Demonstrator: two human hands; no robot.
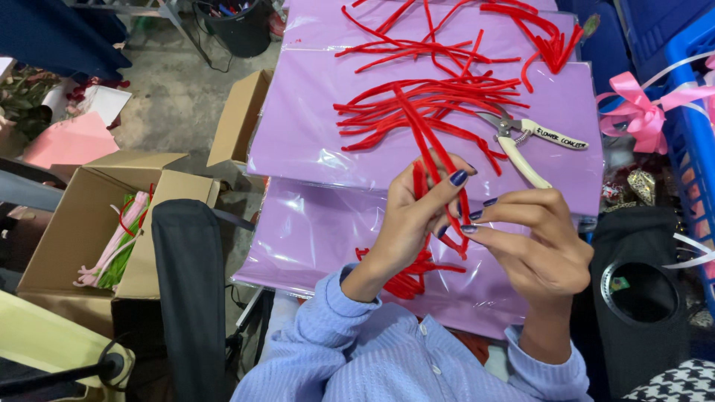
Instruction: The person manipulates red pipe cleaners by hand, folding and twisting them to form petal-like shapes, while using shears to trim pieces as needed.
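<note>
My left hand [408, 223] pinches a bundle of fuzzy red pipe-cleaner stems [421, 160] upright above the purple plastic-wrapped paper stack [305, 126]; my right hand [540, 242] pinches their lower ends. A loose grip could let stems slide onto that stack.

Bright red fuzzy pipe cleaners [424, 112] on glossy lilac plastic-wrapped sheets [313, 119]; cream-handled metal pliers [525, 141] alongside. Dark navy polish on the nails, pale blue ribbed knit sleeves [387, 350]. Pink satin ribbon bow [637, 108], blue plastic crate [696, 112], brown cardboard boxes [67, 231].
</note>
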